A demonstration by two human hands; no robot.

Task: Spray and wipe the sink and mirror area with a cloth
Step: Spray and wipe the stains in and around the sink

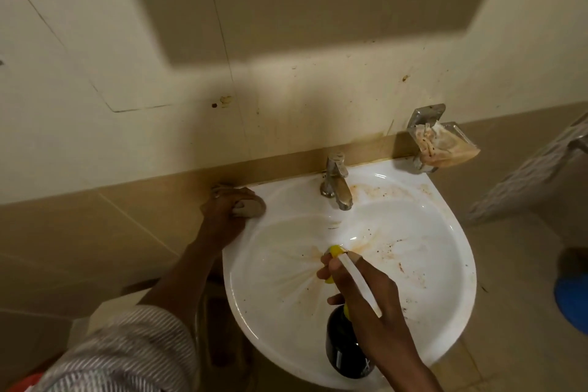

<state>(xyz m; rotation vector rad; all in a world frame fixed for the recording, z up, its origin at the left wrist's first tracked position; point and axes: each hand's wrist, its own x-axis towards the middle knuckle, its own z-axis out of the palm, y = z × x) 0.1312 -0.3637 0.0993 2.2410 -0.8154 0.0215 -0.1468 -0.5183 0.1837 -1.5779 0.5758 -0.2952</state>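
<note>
1. While your left hand (pixel 227 205) grips a bunched grey cloth (pixel 246 204) with fingers curled round it, it presses that cloth on the back left rim of the sink (pixel 439 321), right where the rim meets the wall tiles (pixel 133 124).
2. Your right hand (pixel 356 288) holds a spray bottle (pixel 345 350) over the front of the sink, fingers wrapped round its neck and trigger; the dark body hangs toward you and the yellow nozzle (pixel 335 251) points into the bowl.
3. Inside the sink you see brown and orange stains, thickest behind and to the right of the tap (pixel 335 180), with streaks fanning out from the middle of the bowl.
4. That tap stands at the back middle of the sink, its spout reaching over the bowl.
5. Just above the sink's back right corner, a stained soap dish (pixel 444 145) hangs on a metal wall bracket.
6. Well right of the sink, something blue (pixel 572 302) sits on the floor, cut off by the picture's edge.
</note>
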